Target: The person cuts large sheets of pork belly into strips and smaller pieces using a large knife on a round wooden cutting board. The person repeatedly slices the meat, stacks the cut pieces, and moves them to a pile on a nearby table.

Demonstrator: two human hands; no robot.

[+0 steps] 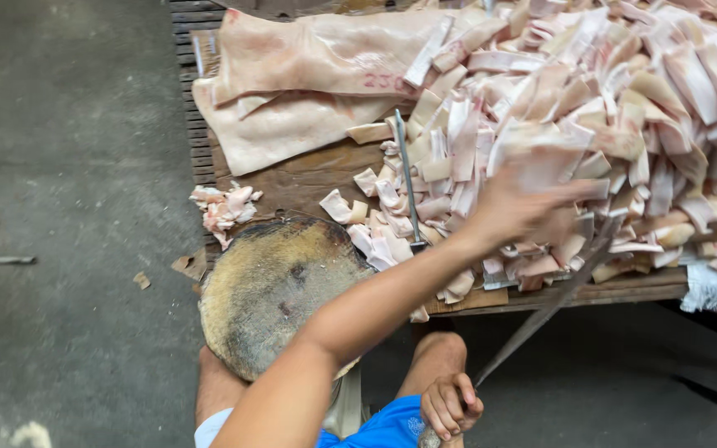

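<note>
The left hand (533, 203), blurred, reaches into the heap of cut pork skin strips (591, 108) piled along the worktop's (309, 178) near edge; whether its fingers are spread or pinching I cannot tell. The right hand (450, 405) grips a long knife (541, 311). The strips look soft, limp and greasy, best gathered by the handful.

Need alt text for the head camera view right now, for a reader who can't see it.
A person's left hand, motion-blurred, reaches into a large pile of cut pork skin strips on a wooden table, while the right hand grips a long knife. A round chopping block sits near their knees.
</note>
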